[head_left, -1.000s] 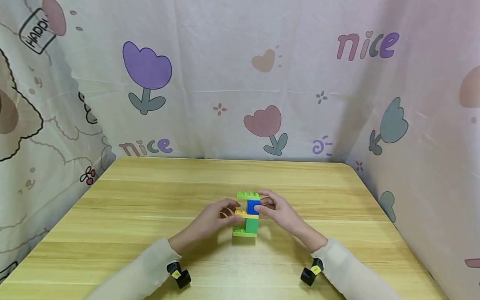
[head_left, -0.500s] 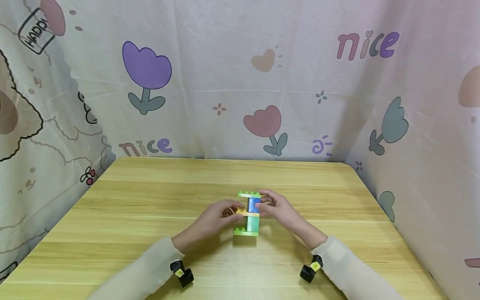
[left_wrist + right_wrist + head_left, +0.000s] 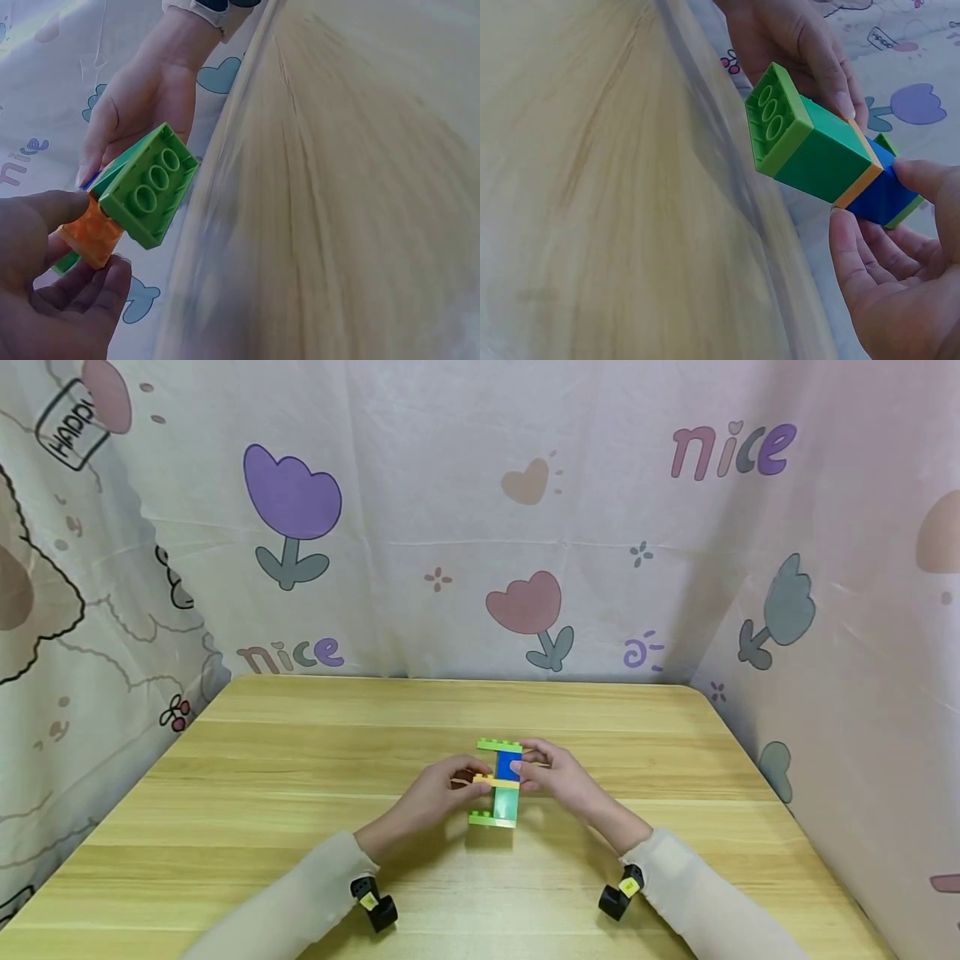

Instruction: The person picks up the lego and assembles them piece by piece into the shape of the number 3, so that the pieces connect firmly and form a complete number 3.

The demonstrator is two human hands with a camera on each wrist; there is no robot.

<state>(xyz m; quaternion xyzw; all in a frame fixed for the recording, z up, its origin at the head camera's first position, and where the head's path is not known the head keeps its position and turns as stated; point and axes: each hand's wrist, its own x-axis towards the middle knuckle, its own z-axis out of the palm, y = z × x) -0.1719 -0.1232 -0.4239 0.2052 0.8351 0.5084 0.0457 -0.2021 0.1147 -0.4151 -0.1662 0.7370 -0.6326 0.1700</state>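
Both hands hold one stack of toy building bricks above the table. A lime green plate (image 3: 492,820) forms its bottom, with a green brick (image 3: 506,803) on it. Then come an orange plate (image 3: 93,234), a blue brick (image 3: 507,766) and another lime green plate (image 3: 500,745) on top. The three plates jut out to the left. My left hand (image 3: 431,793) pinches the jutting end of the orange plate between thumb and fingers. From the right side, my right hand (image 3: 558,781) grips the blue brick. Both wrist views show the hollow underside of the bottom plate.
A wooden table (image 3: 315,760) lies beneath the hands, its far edge against a printed cloth backdrop (image 3: 420,485). More cloth hangs at both sides. A black camera is strapped to each wrist.
The stack has risen slightly in the head view, with its underside turned a little. My left hand has shifted slightly right along with it. Both hands keep their hold.
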